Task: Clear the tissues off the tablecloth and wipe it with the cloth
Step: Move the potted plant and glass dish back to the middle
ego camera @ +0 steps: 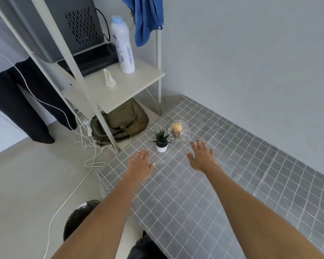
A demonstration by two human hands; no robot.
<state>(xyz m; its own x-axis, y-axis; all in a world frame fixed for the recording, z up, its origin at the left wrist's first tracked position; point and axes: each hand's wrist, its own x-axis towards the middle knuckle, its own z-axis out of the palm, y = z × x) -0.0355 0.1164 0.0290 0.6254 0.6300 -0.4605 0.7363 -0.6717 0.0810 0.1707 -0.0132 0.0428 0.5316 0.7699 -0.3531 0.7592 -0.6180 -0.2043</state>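
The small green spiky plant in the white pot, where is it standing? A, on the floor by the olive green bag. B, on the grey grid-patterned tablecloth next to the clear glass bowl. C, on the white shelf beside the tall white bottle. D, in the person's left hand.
B: the small green spiky plant in the white pot stands on the grey grid-patterned tablecloth, just left of the clear glass bowl; neither hand holds it.

The blue cloth (145, 19) and grey appliance (64, 25) are cut off by the top edge.
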